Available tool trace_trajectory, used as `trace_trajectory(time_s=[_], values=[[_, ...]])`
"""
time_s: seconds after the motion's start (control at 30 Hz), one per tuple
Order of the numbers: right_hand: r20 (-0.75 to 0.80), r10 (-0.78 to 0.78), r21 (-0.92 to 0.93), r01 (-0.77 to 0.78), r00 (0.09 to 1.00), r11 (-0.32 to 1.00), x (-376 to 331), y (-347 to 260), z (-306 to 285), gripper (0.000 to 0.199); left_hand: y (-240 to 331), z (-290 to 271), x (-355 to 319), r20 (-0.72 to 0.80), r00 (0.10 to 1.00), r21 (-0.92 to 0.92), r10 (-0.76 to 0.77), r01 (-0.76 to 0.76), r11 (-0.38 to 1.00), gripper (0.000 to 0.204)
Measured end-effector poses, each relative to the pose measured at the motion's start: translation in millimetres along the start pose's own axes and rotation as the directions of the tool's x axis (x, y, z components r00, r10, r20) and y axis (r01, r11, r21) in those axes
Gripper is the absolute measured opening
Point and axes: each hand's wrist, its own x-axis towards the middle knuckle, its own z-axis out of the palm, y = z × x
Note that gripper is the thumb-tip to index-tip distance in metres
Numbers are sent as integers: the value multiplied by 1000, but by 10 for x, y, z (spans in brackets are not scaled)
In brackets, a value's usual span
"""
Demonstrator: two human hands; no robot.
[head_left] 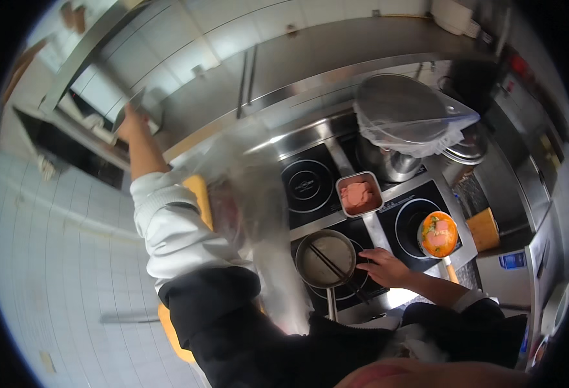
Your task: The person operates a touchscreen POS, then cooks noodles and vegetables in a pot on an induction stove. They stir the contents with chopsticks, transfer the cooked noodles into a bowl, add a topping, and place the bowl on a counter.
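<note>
High at the left, my left hand (129, 123) reaches out to the end of a steel shelf. Its fingers close around a thin grey metal edge, blurred and partly hidden, which I cannot make out. My right hand (385, 267) lies low beside a small saucepan (302, 275), fingers stretched out, close to its rim and holding nothing. Dark chopsticks (328, 262) rest slantwise across the saucepan, over pale contents. The saucepan stands on the near induction hob, its handle toward me. Behind it is a square steel tin (378, 205) with pink slices (357, 194).
At right, a handled pan (449, 261) holds orange soup with pink and green toppings. Behind stands a big pot (388, 161) beneath a plastic-wrapped lid (404, 107). Clear plastic sheeting (255, 213) hangs left of the hobs. Another pair of chopsticks (247, 81) lies on the shelf (316, 58).
</note>
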Motion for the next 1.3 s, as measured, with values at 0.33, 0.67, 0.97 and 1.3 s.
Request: trace_trajectory(time_s=[0.33,0.67,0.97,1.3], values=[[-416,234,73,-224,879,972,-701,201,-214,34,39,111,-410,-10,993,-132,122,-122,984,16],[-604,37,296,181,796,938,162,-725,-1222,32,562,-860,-3439,601,754,49,266,-367,929,17],[-676,7,238,210,737,948,-860,-801,-1100,34,-408,-1660,-6344,746,663,151,-60,-80,985,23],[-516,480,753,108,709,650,-2294,-165,-1186,18,-1049,-1832,-7758,798,584,219,-148,-53,974,25]])
